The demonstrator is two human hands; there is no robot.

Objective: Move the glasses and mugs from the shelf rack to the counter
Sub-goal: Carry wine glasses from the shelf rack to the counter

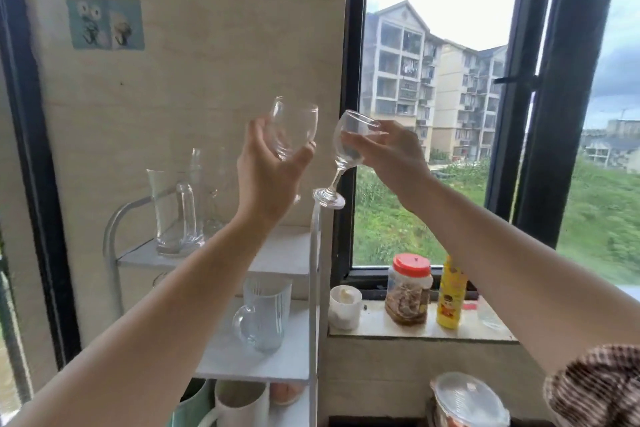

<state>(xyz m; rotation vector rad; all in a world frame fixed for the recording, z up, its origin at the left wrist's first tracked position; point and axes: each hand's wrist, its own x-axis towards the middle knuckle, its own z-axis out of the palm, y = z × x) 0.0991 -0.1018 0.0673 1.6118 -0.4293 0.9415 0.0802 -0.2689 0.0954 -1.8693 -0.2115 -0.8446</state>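
Both hands are raised in front of the shelf rack [313,253], each closed around 1 wine glass. The left hand [268,173] cups the bowl of the left glass [294,128], which stands nearly upright, rim up; its stem is hidden behind the palm. The right hand [394,152] grips the bowl of the right glass [349,146], tilted with its rim toward the upper right and its foot down to the left, near the rack's post. On the top shelf stand a tall mug [173,215] and fainter glassware behind it, hard to make out. 1 shelf down sits a ribbed mug [263,315].
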